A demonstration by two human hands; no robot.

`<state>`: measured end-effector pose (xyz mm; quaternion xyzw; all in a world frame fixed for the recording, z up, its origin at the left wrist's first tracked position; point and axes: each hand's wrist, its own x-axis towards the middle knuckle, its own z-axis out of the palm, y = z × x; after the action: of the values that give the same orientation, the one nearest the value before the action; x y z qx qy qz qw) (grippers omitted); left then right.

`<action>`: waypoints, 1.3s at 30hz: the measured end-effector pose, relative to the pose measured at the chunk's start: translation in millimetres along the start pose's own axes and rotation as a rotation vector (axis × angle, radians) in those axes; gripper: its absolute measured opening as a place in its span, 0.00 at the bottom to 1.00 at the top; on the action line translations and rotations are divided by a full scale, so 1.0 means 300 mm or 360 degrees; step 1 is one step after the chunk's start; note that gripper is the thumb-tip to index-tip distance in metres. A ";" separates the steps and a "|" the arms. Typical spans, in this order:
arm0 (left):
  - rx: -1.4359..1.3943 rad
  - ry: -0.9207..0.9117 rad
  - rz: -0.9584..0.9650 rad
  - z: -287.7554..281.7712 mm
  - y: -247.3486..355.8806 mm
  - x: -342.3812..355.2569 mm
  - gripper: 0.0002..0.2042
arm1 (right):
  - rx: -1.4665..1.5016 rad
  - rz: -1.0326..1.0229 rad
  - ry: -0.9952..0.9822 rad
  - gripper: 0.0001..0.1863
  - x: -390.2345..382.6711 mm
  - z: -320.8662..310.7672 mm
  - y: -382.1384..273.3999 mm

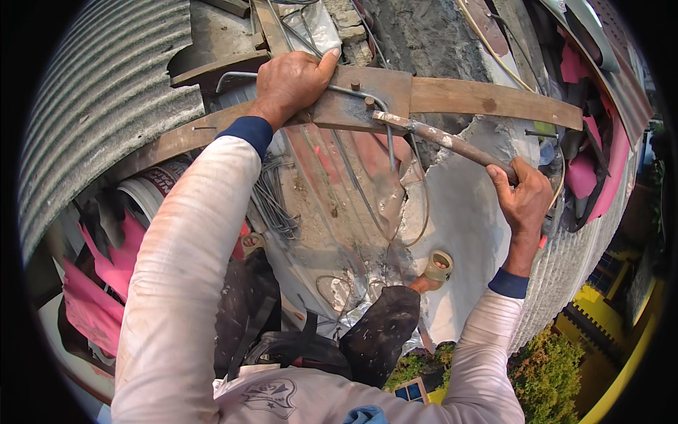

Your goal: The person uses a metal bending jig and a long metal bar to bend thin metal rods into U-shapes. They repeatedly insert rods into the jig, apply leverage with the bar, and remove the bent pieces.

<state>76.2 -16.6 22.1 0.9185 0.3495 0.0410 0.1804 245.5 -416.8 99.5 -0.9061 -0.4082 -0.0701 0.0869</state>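
My left hand (291,81) is closed around a thin steel rod (238,75) and presses it against a wooden block (339,113) on a long plank (494,97). The rod has a hooked end left of my hand. On the other side it runs past two short metal pegs (369,103) and turns down toward me. My right hand (524,192) grips the near end of a rusty bending bar (459,144). The bar's far, pale head meets the rod beside the pegs.
Corrugated roofing (120,92) rises at the left. Bundled bent rods (277,201) lie below the plank, near my feet. A white bucket (145,191) and pink sheets (95,304) stand left. Nails (540,133) stick out of the plank. Bushes (547,374) show lower down, beyond the right-hand roof edge.
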 end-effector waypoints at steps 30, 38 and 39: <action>-0.0239 0.0148 0.0023 0.013 -0.012 -0.039 0.32 | 0.0598 0.0596 -0.0244 0.28 0.453 0.213 -0.296; -0.0213 0.0480 0.0156 -0.117 0.029 -0.100 0.25 | 0.0198 0.0590 -0.0414 0.26 0.489 0.230 -0.319; -0.0242 0.0542 0.0164 -0.149 0.037 -0.132 0.25 | 0.0208 0.0585 -0.0419 0.26 0.492 0.232 -0.317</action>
<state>44.5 -36.8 69.7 0.8987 0.3233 0.2314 0.1852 274.9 -232.6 70.3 -0.9590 -0.2477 0.0922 0.1026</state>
